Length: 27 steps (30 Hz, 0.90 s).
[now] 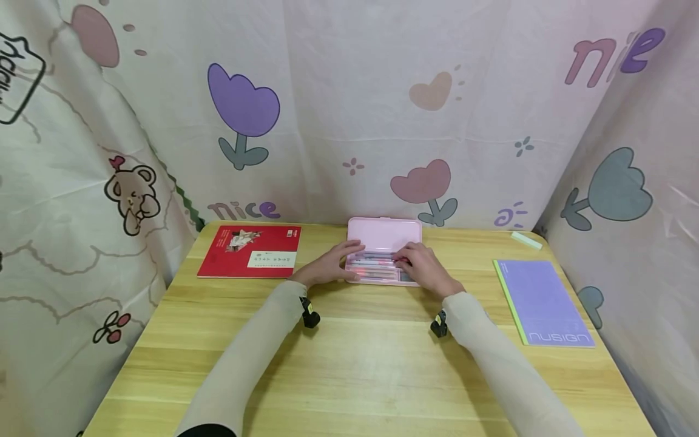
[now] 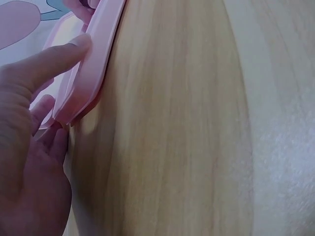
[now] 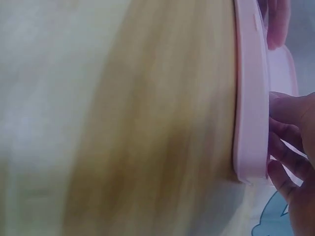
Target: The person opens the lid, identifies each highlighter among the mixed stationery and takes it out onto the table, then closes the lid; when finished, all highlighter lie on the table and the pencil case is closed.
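Observation:
A pink pencil case (image 1: 384,235) stands with its lid raised at the back of the table, pens (image 1: 374,263) lying in its tray. My left hand (image 1: 327,265) holds the case by its left end. In the left wrist view the thumb (image 2: 66,55) rests on the front rim, with the other fingers around the corner. From the right, my right hand (image 1: 426,267) reaches into the tray with bent fingers, their tips among the pens. The right wrist view shows those fingers (image 3: 290,147) behind the case's front wall (image 3: 252,98), which hides whatever they touch.
Left of the case lies a red book (image 1: 262,243) with a white label. A purple notebook (image 1: 546,303) lies at the right, and a pale green stick-like piece (image 1: 526,240) is near the back right corner. Printed cloth (image 1: 338,109) hangs behind the wooden table (image 1: 371,370).

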Motion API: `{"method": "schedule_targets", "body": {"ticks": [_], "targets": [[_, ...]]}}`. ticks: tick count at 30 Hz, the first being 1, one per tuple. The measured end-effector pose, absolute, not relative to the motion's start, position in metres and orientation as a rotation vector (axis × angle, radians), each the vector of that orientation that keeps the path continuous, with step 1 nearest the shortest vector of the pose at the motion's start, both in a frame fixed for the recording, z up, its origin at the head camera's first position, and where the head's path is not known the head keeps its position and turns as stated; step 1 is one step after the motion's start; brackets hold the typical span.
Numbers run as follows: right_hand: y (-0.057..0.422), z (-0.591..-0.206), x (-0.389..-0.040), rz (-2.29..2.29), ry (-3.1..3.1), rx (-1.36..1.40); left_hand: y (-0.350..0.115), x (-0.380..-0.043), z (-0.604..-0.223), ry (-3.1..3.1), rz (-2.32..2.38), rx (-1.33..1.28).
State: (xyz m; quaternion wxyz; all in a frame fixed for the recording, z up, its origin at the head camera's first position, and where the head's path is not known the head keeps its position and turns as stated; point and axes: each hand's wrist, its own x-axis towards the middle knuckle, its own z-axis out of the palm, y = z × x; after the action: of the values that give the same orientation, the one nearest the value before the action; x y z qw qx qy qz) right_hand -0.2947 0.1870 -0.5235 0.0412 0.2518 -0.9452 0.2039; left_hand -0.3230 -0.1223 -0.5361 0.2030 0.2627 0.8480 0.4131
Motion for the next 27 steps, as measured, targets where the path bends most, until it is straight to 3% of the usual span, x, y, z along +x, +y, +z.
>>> {"method": "schedule_targets", "body": {"ticks": [8,27], "targets": [[0.192,-0.519,-0.295,0.567,-2.916,0.679,-0.120,-0.322,-0.534,2.356,1.137,0.756],[0.174,-0.518,-0.298,0.503,-2.883,0.834,-0.123,-0.325,-0.538,2.362,1.109,0.743]]}}
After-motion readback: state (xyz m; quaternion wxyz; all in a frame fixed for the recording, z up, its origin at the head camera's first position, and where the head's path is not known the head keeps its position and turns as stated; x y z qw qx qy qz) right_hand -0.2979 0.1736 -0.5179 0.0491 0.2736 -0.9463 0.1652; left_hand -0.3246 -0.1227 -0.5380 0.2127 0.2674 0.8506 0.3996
